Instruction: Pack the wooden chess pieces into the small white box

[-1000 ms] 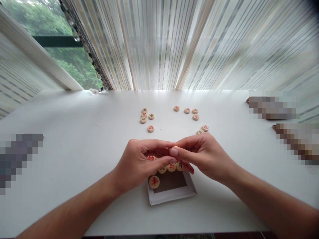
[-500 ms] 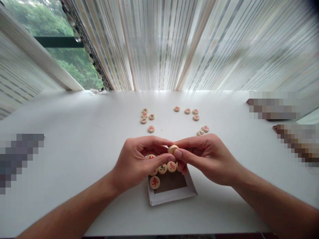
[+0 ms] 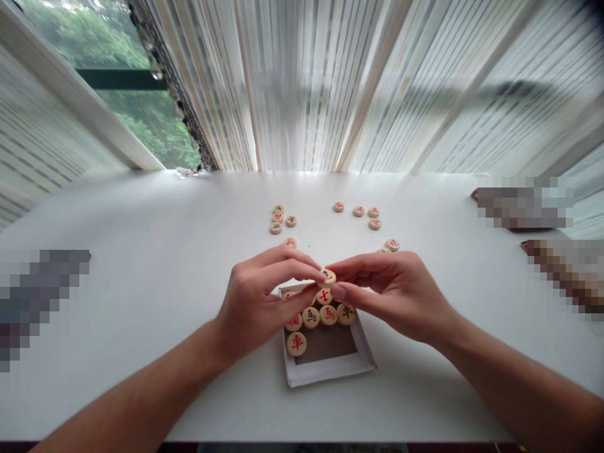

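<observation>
Chess piece (image 3: pixel 327 276), round wooden disc, centre of frame, pinched from both sides: left hand (image 3: pixel 264 302) and right hand (image 3: pixel 391 292) fingertips closed on its rim, face up (likely to read character). Directly beneath, shallow box (image 3: pixel 330 368) with pieces in rows. Loose pieces (image 3: pixel 283 220) on white table (image 3: pixel 141 283) beyond.

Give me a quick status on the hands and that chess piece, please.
Left hand and right hand pinch one chess piece between fingertips. Held above the box. Nothing in the way.
</observation>
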{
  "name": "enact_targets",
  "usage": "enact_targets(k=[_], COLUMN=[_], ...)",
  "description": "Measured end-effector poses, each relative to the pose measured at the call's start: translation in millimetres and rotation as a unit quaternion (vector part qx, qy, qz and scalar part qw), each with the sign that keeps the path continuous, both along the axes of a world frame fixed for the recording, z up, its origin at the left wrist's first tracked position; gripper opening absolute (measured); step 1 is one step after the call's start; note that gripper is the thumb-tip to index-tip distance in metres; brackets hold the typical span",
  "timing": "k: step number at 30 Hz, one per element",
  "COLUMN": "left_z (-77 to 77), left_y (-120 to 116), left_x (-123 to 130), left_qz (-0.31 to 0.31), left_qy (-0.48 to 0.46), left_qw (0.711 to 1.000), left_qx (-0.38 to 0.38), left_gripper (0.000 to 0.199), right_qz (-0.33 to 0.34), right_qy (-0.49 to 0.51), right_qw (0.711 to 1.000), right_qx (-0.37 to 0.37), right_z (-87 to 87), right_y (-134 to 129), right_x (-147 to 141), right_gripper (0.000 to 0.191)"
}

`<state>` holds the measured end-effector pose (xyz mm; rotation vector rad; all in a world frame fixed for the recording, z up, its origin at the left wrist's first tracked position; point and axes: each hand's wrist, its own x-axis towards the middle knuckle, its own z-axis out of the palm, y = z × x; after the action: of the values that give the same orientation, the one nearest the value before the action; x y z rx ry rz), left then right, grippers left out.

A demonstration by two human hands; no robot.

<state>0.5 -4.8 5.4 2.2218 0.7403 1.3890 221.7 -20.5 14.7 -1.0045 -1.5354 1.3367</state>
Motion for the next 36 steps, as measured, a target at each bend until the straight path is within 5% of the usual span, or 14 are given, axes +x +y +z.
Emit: enact_targets(k=[15,22,36], left_z=[-3.7,-7.0,-7.6], left_y=[0.8,4.5,5.6], left_x=[0.5,1.0,2.4], left_qz=[-0.039,0.047,0.069], left_qy=[0.062,0.022,0.021], left_qw=[0.997,0.998,0.997], left_qx=[0.022,-0.038,-0.034], left_gripper=[0.016,0.025,0.023], right_qz=[0.02,0.005,0.193], right_qy=[-0.157,-0.214,-0.287], right_qw=[0.983,0.959,0.878], right_qx=[0.092,0.188,0.331], right_z=[-5.1,-1.9,-0.9], right_y=[1.9,0.6,-14.3], right_x=[5.6,7.1,-6.1], right_gripper=[0.012,0.011,0.007])
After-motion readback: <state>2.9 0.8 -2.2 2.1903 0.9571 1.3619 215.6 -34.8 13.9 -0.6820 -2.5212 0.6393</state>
